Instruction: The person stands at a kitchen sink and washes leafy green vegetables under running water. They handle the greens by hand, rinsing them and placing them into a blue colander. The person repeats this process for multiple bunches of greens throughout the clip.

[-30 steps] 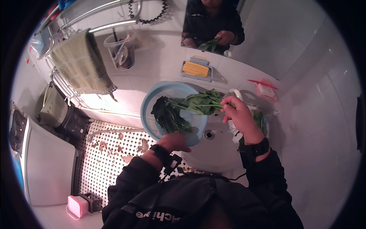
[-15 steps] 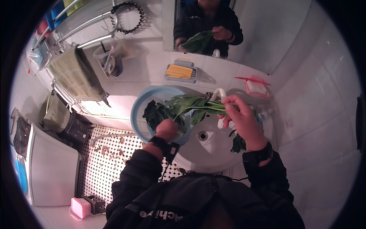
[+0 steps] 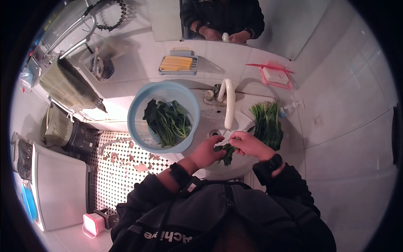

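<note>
Both hands meet low over the front of the white sink (image 3: 201, 119). Leafy greens (image 3: 228, 156) are between them, dark leaves hanging down. My right hand (image 3: 253, 147) pinches the greens with thumb and fingers closed. From the other side my left hand (image 3: 205, 153) curls round them, its thumb raised. To the left, a blue colander (image 3: 133, 122) holds more dark green leaves with pale stems (image 3: 168, 122). A larger bunch of greens (image 3: 267, 126) lies on the sink's right side, stem ends away from me. The drain is partly hidden behind my hands.
A white faucet (image 3: 228, 103) arches over the sink. Behind it are a soap rack with yellow bars (image 3: 178, 64) and a pink soap dish (image 3: 276, 77). A clear bottle (image 3: 288, 110) lies at the right rim. Brown scraps litter the tiled floor (image 3: 121, 168) at left.
My right hand has let go of the long greens, which now lie in the colander. My left hand has left the colander; both hands have come together on other greens. The view has shifted.
</note>
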